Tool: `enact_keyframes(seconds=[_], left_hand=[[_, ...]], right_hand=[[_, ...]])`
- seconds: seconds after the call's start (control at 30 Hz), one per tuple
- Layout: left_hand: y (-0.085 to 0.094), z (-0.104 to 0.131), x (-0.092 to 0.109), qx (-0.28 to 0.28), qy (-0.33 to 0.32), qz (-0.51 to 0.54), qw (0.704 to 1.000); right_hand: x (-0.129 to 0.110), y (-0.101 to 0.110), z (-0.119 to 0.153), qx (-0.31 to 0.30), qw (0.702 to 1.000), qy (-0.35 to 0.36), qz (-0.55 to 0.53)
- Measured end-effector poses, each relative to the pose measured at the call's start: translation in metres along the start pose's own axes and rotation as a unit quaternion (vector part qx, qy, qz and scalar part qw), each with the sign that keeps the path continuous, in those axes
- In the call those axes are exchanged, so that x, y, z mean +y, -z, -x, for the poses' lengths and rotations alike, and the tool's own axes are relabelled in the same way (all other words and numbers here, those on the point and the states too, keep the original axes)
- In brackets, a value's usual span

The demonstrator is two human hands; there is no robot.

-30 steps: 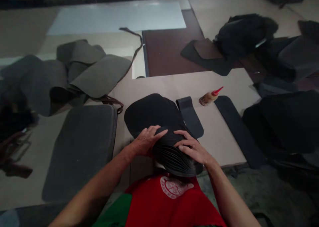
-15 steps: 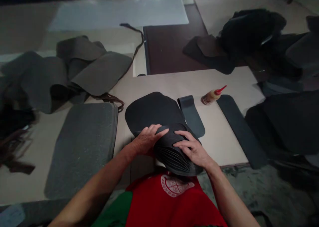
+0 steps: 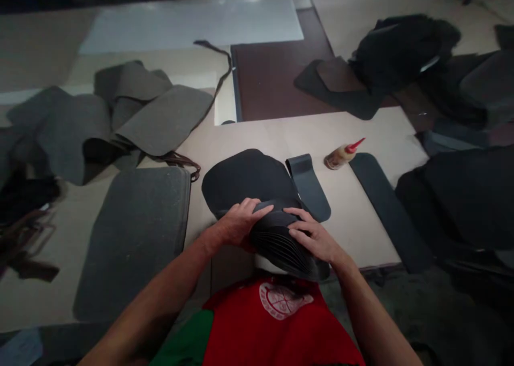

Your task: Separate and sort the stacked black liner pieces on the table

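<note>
A stack of black leather pieces (image 3: 277, 219) curves over the table's near edge, its lower edges fanned into thin layers. On its left side my left hand (image 3: 239, 224) is closed, thumb on top and the other fingers partly hidden. My right hand (image 3: 311, 235) grips the right side, fingertips laid across the upper surface. Beyond the hands, the broad rounded part of a flat black leather piece (image 3: 249, 178) lies on the table. A folded dark strip (image 3: 311, 187) rests just right of it.
A glue bottle (image 3: 339, 157) with a red nozzle lies near a long dark strip (image 3: 385, 205). To the left is a stack of grey rounded panels (image 3: 136, 237), with loose grey pieces (image 3: 164, 117) behind. Dark pieces (image 3: 469, 195) heap up at right.
My right hand has shifted slightly on the stack, its fingers moving a little right. The fanned lower edges have lifted slightly. My left hand stays nearly in place.
</note>
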State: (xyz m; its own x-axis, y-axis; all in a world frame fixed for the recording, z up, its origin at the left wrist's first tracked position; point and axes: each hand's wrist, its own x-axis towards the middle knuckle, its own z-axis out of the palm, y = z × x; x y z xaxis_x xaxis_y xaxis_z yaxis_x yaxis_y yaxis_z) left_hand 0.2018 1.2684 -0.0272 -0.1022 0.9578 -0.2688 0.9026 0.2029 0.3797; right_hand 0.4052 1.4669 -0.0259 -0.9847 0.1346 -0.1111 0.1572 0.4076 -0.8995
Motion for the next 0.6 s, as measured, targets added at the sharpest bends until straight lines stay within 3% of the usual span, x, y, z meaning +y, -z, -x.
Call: enact_keyframes(seconds=[0.23,0.6], left_hand=[[0.005,-0.006,-0.004,-0.009,-0.013,0.007,1.000],[0.010,-0.014,-0.008,-0.026,-0.018,0.009,0.999]], right_hand=[[0.008,-0.005,-0.001,0.056,0.997,0.041,0.027],[0.003,0.011,-0.002,-0.008,1.000,-0.005,-0.011]])
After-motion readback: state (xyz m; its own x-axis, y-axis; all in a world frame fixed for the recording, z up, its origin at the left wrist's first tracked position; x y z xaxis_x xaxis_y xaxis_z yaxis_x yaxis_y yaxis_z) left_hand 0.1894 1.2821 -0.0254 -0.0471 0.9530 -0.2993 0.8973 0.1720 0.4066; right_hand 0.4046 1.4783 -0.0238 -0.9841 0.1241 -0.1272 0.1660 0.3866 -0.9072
